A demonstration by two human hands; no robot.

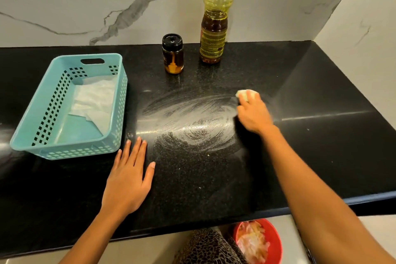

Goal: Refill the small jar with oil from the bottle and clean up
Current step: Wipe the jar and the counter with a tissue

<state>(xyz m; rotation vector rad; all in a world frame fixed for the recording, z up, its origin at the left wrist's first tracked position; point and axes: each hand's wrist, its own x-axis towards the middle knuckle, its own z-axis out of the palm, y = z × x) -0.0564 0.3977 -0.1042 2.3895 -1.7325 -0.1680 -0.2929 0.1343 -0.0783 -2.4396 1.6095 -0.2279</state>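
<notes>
Tissue wad (pixel 246 94) pokes from the right hand (pixel 255 114), whose curled fingers press it to the smeared counter (pixel 321 156). Farther out, left of that grip, stand the small jar (pixel 172 55) and the bottle (pixel 214 28). The left hand (pixel 128 182) lies flat, holding nothing.

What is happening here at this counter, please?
A person is cleaning up. The right hand grips a wad of tissue and rubs it over the smeared streaks on the black counter. The left hand rests flat beside the blue basket, which holds paper sheets. The small jar and the oil bottle, both capped, stand upright near the wall.
</notes>
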